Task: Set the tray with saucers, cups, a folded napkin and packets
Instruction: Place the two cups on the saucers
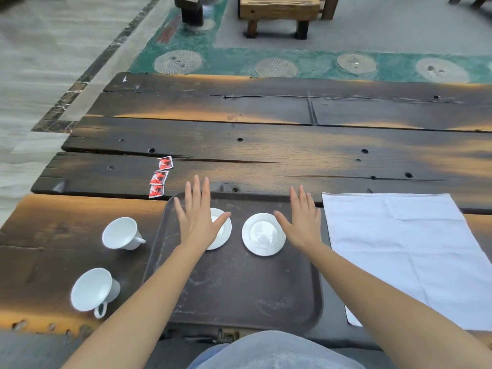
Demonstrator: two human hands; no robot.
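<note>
A dark brown tray (234, 288) lies on the wooden table in front of me. Two white saucers sit side by side in its far half: the left saucer (225, 230) is partly hidden under my left hand (198, 219), and the right saucer (263, 234) lies just left of my right hand (302, 222). Both hands are flat with fingers spread and hold nothing. Two white cups, the far cup (122, 233) and the near cup (91, 290), lie tipped on the table left of the tray. Three red packets (159, 179) lie beyond the tray's far left corner. A white napkin (407, 254) is spread out unfolded to the right.
The table (266, 145) is made of dark, rough planks with holes and cracks, and its near edge is at my lap. Beyond it are a green patterned floor strip and a wooden bench (279, 12).
</note>
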